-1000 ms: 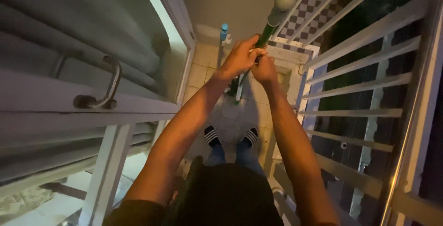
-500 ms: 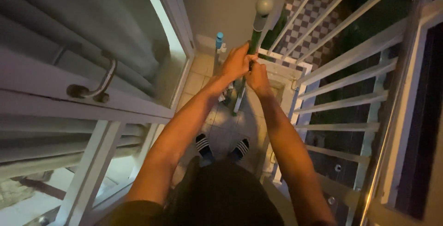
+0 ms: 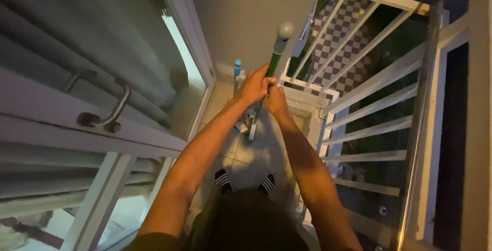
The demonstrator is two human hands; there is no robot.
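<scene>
There were two hands (image 3: 254, 84) (image 3: 277, 99), one pole (image 3: 275, 56), two shoes (image 3: 222, 178) (image 3: 266, 183), one door handle (image 3: 105, 115) and one blue-capped stick (image 3: 237, 71).

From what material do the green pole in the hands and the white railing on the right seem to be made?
The green pole, held by the left hand and the right hand, looks like painted metal or plastic with a smooth sheen; its grey rounded end cap seems plastic. The white railing seems painted metal: thin, straight, evenly coated bars. The dim light leaves both uncertain.
</scene>
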